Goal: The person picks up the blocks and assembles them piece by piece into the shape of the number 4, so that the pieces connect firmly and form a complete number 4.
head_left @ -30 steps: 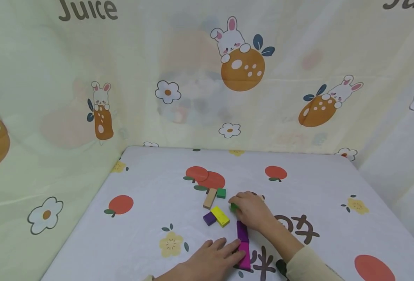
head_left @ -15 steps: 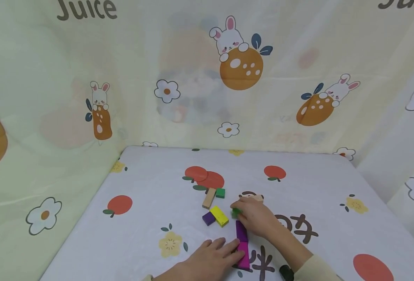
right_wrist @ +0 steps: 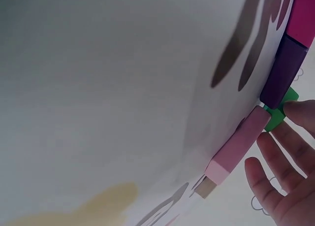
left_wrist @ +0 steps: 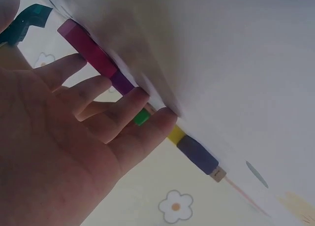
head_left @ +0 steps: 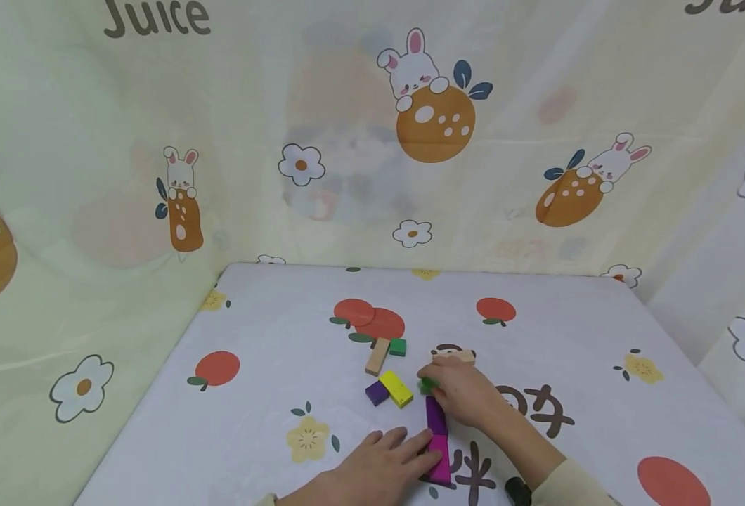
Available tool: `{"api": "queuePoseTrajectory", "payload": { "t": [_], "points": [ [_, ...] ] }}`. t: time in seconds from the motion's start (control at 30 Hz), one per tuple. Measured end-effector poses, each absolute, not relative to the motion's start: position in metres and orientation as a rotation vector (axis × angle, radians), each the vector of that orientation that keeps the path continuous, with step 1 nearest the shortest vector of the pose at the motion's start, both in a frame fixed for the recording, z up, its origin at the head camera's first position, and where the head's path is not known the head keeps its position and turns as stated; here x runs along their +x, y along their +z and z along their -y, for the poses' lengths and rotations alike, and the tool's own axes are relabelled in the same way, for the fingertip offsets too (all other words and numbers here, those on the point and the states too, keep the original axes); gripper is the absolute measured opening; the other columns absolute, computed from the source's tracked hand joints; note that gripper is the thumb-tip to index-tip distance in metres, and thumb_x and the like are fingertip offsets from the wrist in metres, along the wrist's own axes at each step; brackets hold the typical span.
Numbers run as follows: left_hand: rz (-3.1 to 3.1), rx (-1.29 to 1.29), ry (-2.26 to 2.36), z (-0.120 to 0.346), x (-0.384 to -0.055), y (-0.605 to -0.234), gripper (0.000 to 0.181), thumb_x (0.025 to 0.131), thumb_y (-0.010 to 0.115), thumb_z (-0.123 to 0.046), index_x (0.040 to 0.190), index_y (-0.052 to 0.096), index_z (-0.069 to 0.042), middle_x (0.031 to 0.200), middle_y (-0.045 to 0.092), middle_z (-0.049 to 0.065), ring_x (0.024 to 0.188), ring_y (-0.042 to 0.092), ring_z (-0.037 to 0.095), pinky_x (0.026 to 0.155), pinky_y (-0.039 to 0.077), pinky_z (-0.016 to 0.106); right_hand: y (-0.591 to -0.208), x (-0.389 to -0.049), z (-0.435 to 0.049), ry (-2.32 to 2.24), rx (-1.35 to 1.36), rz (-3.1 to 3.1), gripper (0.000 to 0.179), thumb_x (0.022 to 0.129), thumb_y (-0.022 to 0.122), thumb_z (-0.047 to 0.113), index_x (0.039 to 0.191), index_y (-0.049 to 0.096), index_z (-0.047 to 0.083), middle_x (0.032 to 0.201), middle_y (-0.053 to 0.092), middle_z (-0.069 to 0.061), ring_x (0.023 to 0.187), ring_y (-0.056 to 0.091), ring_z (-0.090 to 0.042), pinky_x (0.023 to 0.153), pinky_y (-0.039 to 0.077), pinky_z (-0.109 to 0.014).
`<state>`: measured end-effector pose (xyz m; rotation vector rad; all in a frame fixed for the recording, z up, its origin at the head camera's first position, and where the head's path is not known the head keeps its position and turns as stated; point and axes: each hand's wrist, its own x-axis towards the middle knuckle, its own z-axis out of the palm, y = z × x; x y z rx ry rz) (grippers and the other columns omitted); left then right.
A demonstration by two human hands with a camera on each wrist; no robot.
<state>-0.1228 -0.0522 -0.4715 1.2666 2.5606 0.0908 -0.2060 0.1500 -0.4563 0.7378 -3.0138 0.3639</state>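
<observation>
My right hand [head_left: 464,393] pinches a green block [head_left: 426,385] between thumb and fingers, at the far end of a purple block [head_left: 436,414]. The purple block lies end to end with a magenta block [head_left: 439,457]. My left hand [head_left: 381,467] lies beside the magenta block with its fingers loosely spread, fingertips at that block's left side. In the right wrist view, the green block [right_wrist: 276,118] sits close to the purple block's end. A pink block [right_wrist: 238,142] lies near that end too; in the head view my right hand hides it.
Left of the row are a yellow block [head_left: 396,388], a small violet block [head_left: 377,393], a wooden block [head_left: 377,356] and a small green block [head_left: 398,347]. Another wooden block [head_left: 465,356] lies just beyond my right hand. A dark object [head_left: 518,490] shows by the right wrist.
My right hand has come slightly nearer and to the right with the green block, uncovering more of the wooden block behind it. My left hand has stayed beside the magenta block.
</observation>
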Motion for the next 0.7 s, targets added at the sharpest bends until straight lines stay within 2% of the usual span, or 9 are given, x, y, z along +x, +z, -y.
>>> {"api": "queuePoseTrajectory", "payload": {
  "t": [0.3,0.57,0.7],
  "points": [
    [-2.556,1.261,0.109,0.0529,-0.1222,-0.4704,0.084,0.092,0.057,-0.073,0.163,0.029,-0.037,0.170,0.027,-0.010,0.148,0.041,0.021,0.111,0.048,0.044,-0.4567,-0.2066,-0.1542,0.367,0.738,3.009,0.024,0.090,0.076,0.007,0.114,0.078,0.013,0.104,0.073,0.002,0.096,0.065,-0.014,0.090,0.059,-0.037],
    [-2.550,1.258,0.104,0.0525,-0.1214,-0.4700,0.086,0.092,0.057,-0.073,0.163,0.028,-0.037,0.171,0.025,-0.010,0.149,0.041,0.022,0.112,0.048,0.044,-0.4560,-0.2061,-0.1583,0.360,0.824,2.992,0.023,0.090,0.076,0.006,0.113,0.078,0.013,0.098,0.072,0.003,0.089,0.061,-0.011,0.084,0.059,-0.034],
    [-2.561,1.255,0.099,0.0524,-0.1215,-0.4691,0.087,0.090,0.059,-0.074,0.163,0.029,-0.037,0.171,0.026,-0.010,0.148,0.041,0.021,0.111,0.049,0.045,-0.4560,-0.2070,-0.1576,0.363,0.819,3.003,0.024,0.090,0.077,0.008,0.113,0.079,0.013,0.100,0.073,0.003,0.091,0.062,-0.011,0.085,0.059,-0.033]
  ]
}}
